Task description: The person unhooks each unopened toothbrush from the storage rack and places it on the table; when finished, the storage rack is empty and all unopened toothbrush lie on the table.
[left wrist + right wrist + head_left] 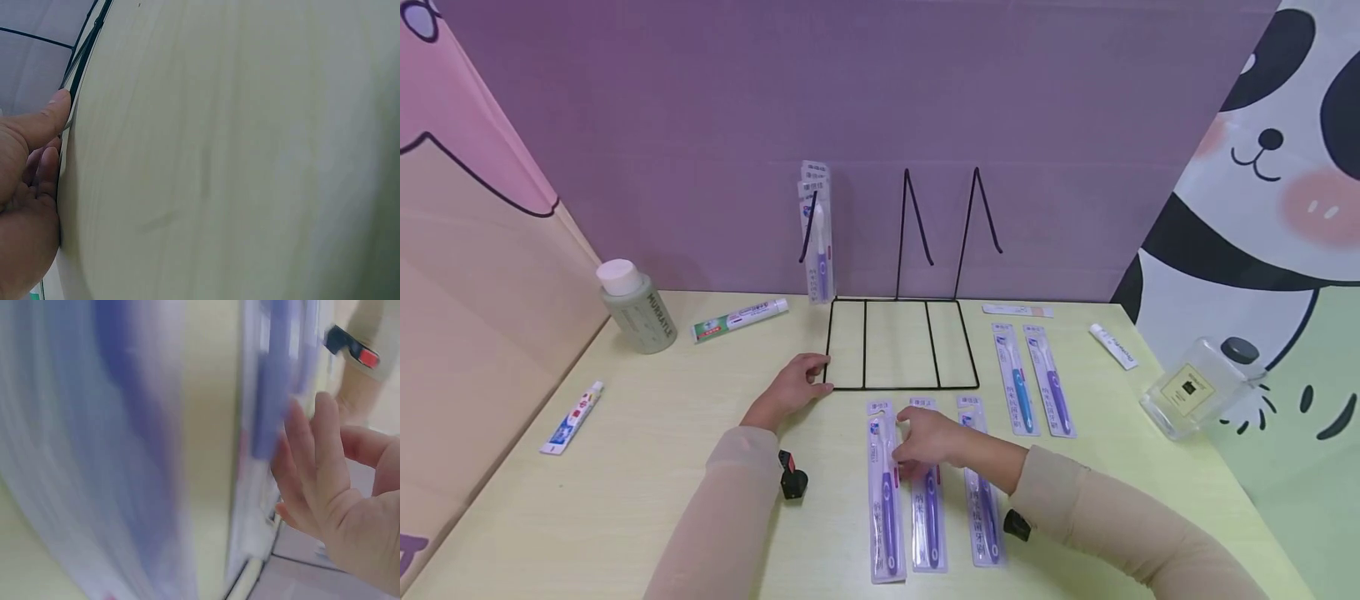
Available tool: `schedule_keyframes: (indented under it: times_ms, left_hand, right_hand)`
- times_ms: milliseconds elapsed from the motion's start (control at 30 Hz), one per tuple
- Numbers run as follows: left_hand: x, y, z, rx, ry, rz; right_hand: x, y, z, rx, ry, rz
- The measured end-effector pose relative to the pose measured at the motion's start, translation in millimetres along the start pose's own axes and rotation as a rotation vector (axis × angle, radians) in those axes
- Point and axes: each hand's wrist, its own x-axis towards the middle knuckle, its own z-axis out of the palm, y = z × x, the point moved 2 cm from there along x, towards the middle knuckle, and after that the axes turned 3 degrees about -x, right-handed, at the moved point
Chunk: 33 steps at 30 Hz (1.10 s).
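My left hand (793, 387) holds the front left corner of a black wire rack (895, 388). Its thumb (53, 119) lies against the wire in the left wrist view, with the other fingers bent below. Over the upper part of a purple packaged toothbrush (932, 517), my right hand (931, 440) has its fingers loosely extended. Their tips come right at the edge of the left packaged toothbrush (889, 517). Another packaged toothbrush (988, 517) lies under the right wrist. Several hanging toothbrush packs (821, 250) are on the rack's left hook.
Two packaged toothbrushes, one blue (1021, 392) and one purple (1055, 392), lie right of the rack. Toothpaste tubes (741, 319) lie at both sides. A capped bottle (640, 312) stands at left, a clear glass bottle (1195, 387) at right. Two bare hooks (977, 217) rise behind.
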Motion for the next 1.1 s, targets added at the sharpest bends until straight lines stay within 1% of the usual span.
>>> schedule_keyframes:
  times_ms: [100,167,200,267,333,400,467,533,600,667,767,867,1000,1067,1100]
  left_hand:
    - [0.4,-0.2,0.6,0.012,0.000,0.004]
    - [0.4,-0.5,0.6,0.019,-0.001,0.006]
    - [0.7,-0.9,0.4,0.020,0.002,0.007]
    - [0.5,-0.8,-0.1,0.022,0.002,0.007]
    - [-0.3,-0.3,-0.7,0.016,0.001,0.011]
    - [-1.0,0.2,-1.0,0.008,0.002,0.010]
    - [-1.7,1.0,-0.6,0.004,-0.001,0.007]
    - [-1.7,1.2,-0.3,0.006,-0.005,0.013]
    - [-1.7,1.3,-0.3,0.006,-0.004,0.011]
    - [-1.7,2.2,-0.6,0.005,-0.002,0.008]
    - [-1.2,3.0,-1.3,-0.005,-0.004,0.000]
    - [1.3,1.1,-2.5,-0.019,-0.020,-0.004]
    - [7.1,-2.2,-10.2,-0.084,-0.047,-0.008]
    - [10.5,2.0,-18.4,-0.145,-0.024,0.002]
    - [12.6,6.1,-23.3,-0.180,0.005,0.013]
  right_hand:
    - [-4.0,-3.0,-16.3,-0.006,-0.020,0.008]
    - [-3.7,-4.7,-34.8,-0.063,-0.007,-0.006]
    - [-2.4,-4.7,-46.1,-0.103,0.012,-0.021]
    - [3.9,-1.4,-71.3,-0.188,0.078,-0.073]
    - [12.8,6.9,-96.6,-0.275,0.158,-0.123]
    - [22.4,19.9,-118.1,-0.331,0.224,-0.150]
    - [30.6,35.5,-134.2,-0.358,0.261,-0.148]
    - [37.3,49.8,-145.1,-0.359,0.270,-0.125]
    - [42.7,60.3,-152.4,-0.343,0.269,-0.108]
    - [46.8,66.1,-156.8,-0.317,0.262,-0.100]
    - [51.4,69.1,-159.9,-0.286,0.249,-0.098]
    - [54.2,69.6,-160.0,-0.293,0.244,-0.095]
    - [56.4,70.7,-159.3,-0.310,0.238,-0.101]
    - [56.8,72.2,-158.7,-0.321,0.237,-0.099]
    - [56.9,73.1,-158.3,-0.324,0.236,-0.095]
